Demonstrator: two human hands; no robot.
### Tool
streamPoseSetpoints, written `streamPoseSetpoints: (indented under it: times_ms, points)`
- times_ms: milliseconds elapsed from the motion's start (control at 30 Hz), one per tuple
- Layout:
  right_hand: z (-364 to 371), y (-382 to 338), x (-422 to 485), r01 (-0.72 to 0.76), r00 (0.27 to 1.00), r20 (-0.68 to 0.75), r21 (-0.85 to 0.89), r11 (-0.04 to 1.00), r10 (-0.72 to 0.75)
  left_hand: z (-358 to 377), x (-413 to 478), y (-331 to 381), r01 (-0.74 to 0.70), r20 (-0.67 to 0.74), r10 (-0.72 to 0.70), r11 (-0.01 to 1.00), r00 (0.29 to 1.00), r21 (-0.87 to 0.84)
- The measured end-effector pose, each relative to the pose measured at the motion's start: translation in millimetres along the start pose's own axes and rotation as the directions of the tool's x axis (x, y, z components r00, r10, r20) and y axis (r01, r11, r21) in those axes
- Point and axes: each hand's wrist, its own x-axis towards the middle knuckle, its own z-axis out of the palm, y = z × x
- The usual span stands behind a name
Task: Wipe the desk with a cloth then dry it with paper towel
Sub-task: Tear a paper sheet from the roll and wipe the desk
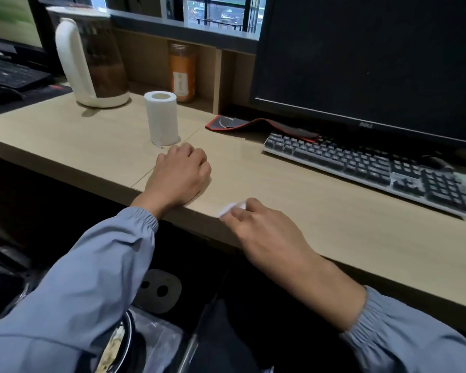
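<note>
- Head view shows your right hand (264, 227) pinching a small crumpled white paper-towel wad (233, 207) at the front edge of the pale wooden desk (320, 211).
- Your left hand (180, 173) rests clenched and empty, just in front of the upright white paper-towel roll (162, 118).
- Expect the wad to be light, soft and easily torn when damp; press it flat under your fingertips.

I count two hands: my left hand (182, 175) and my right hand (264, 227). There is one desk (320, 200), one paper towel roll (162, 117), one small paper wad (232, 207), two keyboards (366, 168) (8, 72), two monitors (371, 60) (10, 18), one kettle (90, 63), one orange jar (182, 72).
</note>
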Motion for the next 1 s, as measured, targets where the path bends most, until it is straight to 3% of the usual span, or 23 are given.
streamPoseSetpoints:
  times_ms: [133,333,500,733,867,1000]
  points:
    - [3.1,12.6,-32.4,-0.060,0.997,0.049,-0.055,0.997,0.062,0.7,0.4,5.9,0.005,-0.029,-0.004,1.000,1.000,0.027]
    - [6.4,-17.2,13.0,-0.014,1.000,0.013,-0.082,0.996,0.015,-8.3,-5.4,12.1,0.022,-0.012,-0.021,1.000,1.000,0.019]
    - [6.6,11.7,-27.7,-0.056,0.998,0.007,0.272,0.961,0.056,-13.6,-5.3,13.6,0.034,0.011,-0.033,0.998,0.999,-0.045]
    - [5.5,24.8,-33.1,-0.172,0.984,-0.015,0.209,0.963,0.179,-5.7,-5.1,60.5,0.030,0.014,-0.027,0.981,1.000,-0.189]
    - [5.2,60.9,0.7,-0.155,0.985,0.090,0.085,0.984,0.148,1.0,-7.4,75.6,0.011,-0.004,-0.012,0.980,1.000,-0.199]
    - [13.9,98.1,41.1,-0.258,0.956,0.172,0.124,0.958,0.235,5.6,-11.5,74.7,-0.027,-0.007,0.026,0.988,1.000,-0.152]
